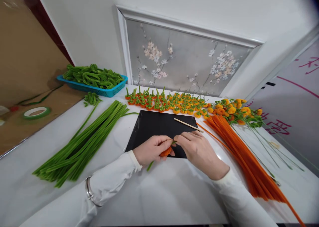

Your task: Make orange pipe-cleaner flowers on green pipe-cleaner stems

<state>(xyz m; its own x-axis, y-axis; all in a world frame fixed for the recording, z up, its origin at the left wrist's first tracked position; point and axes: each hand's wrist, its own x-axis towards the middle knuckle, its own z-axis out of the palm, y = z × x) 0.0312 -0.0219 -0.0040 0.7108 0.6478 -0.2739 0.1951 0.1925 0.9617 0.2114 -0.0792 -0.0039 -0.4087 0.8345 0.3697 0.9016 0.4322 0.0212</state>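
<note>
Thumb and fingers of the left hand (153, 150) are curled closed around an orange piece (165, 152), raised above the near edge of a black mat (152, 127). A green tail (150, 166) slants down below that hand. The right hand (198, 150) is bent inward, its thumb and fingertips pinched together on a green tip (173, 143) just beside the orange piece; whether tip and tail are one strand cannot be told.

A pale stick (186, 124) lies across the mat's far right corner, partly behind the right hand. Right of the mat, an orange bundle (245, 157) fans toward the near edge of the white table (149, 193); on the left lies a green bundle (87, 147).

Beyond the mat stand close rows of small flowers (176, 110), red-orange on the left and yellow-orange on the right, with a looser bunch (231, 110) near their right end. Far left, a blue basket (106, 92) holds heaped green loops (94, 76), and a small green pile (91, 99) lies before it.
</note>
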